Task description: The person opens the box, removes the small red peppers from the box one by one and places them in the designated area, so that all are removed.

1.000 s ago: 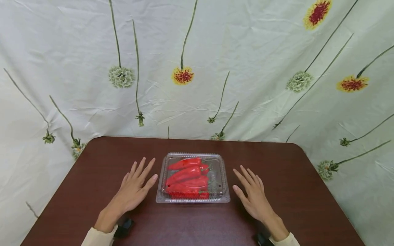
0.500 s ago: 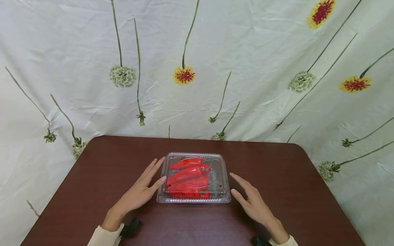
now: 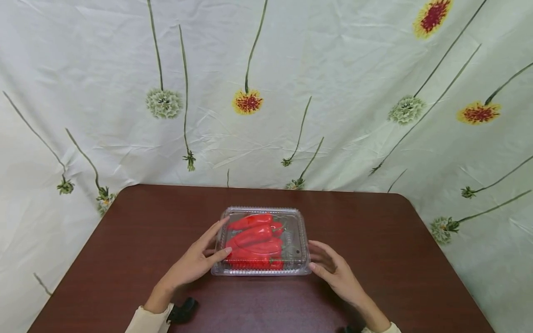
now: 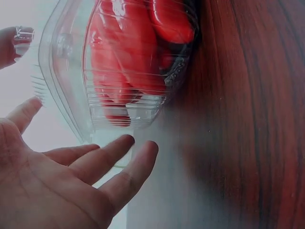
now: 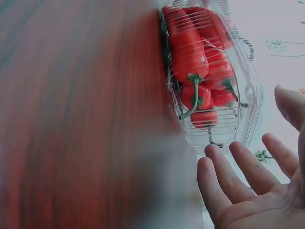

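Note:
A clear plastic clamshell container [image 3: 293,240] with a ridged rim sits on the table, its lid down. Inside lie several red peppers [image 3: 254,236] with green stems, bunched toward its left side. My left hand [image 3: 193,261] is at the container's left edge, thumb and index finger overlapping the lid in the head view. In the left wrist view its fingers [image 4: 124,183] spread loosely beside the ribbed wall. My right hand [image 3: 339,275] is at the right edge, thumb tip by the front corner. Its fingers [image 5: 248,167] are extended and slightly bent near the container's end in the right wrist view.
The dark brown table [image 3: 374,231] has rounded far corners. Behind it hangs a pale cloth [image 3: 341,60] printed with flowers. Black wrist straps [image 3: 183,310] show below the hands, by cream sleeves.
Both hands have moved inward from either side to the container's edges. The left hand went right and its thumb now overlaps the lid. The container stays in place.

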Available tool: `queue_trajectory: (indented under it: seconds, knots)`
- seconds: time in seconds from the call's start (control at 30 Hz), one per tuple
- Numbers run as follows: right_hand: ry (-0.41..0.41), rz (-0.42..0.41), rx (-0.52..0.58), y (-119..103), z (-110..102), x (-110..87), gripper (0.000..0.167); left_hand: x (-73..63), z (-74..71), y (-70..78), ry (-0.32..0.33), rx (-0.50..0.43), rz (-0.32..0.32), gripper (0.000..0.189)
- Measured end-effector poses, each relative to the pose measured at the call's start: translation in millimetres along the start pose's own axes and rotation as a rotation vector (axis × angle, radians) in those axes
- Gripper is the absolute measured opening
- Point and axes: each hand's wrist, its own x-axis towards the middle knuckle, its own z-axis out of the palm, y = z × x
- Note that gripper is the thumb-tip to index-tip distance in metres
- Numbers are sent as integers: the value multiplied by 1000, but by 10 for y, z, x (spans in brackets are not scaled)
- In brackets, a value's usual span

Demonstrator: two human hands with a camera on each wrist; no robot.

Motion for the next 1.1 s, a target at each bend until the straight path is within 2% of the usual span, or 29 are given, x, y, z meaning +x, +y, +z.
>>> queue_trajectory:
  seconds: [0.27, 0.43, 0.63, 0.77, 0.93, 1.1]
  knots:
    - [24, 32, 127, 38, 73, -44, 55, -5, 34, -2, -11, -62, -39, 75]
    - [57, 97, 183, 34, 143, -69, 59, -12, 46, -1, -14, -76, -70, 74]
    - [103, 181, 245, 6, 162, -57, 54, -12, 66, -12, 1, -94, -78, 73]
    - [119, 243, 311, 0, 170, -57, 57, -14, 75, -26, 8, -96, -79, 73]
    - [113, 312, 378, -3, 173, -61, 62, -4, 71, -40, 11, -95, -72, 71]
    - [90, 344, 391, -22, 176, -54, 70, 3, 61, -46, 4, -105, -82, 71]
